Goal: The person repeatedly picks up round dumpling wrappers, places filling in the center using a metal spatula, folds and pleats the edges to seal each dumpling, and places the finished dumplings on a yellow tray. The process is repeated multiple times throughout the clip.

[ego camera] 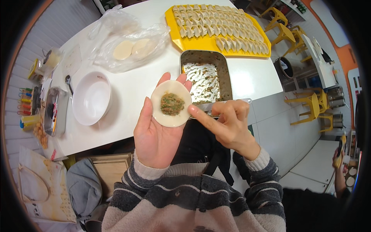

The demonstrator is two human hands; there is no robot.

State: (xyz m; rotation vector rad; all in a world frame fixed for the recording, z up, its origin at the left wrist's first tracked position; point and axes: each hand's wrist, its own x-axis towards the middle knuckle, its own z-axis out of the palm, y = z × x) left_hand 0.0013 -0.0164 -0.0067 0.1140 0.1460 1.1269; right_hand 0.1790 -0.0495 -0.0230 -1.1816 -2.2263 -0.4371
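A round dumpling wrapper (158, 92) lies across the palm and fingers of my left hand (158, 142). Minced filling with green bits (172, 103) is heaped at the wrapper's middle. My right hand (233, 127) grips a flat metal spreader (206, 106) in its curled fingers. Its extended index finger reaches the wrapper's right edge; whether it touches cannot be told. Just beyond the hands stands a rectangular steel pan (227, 78), its bottom and walls smeared with filling remnants. The spreader's far end is partly hidden over the pan's near rim.
A yellow tray (200, 45) bears rows of folded dumplings (214, 17). More round wrappers (123, 50) lie in a clear plastic bag (107, 62). To the left are a white bowl (91, 98), a black spoon (69, 82) and a clear container (59, 116). Another person's arm (339, 177) shows far right.
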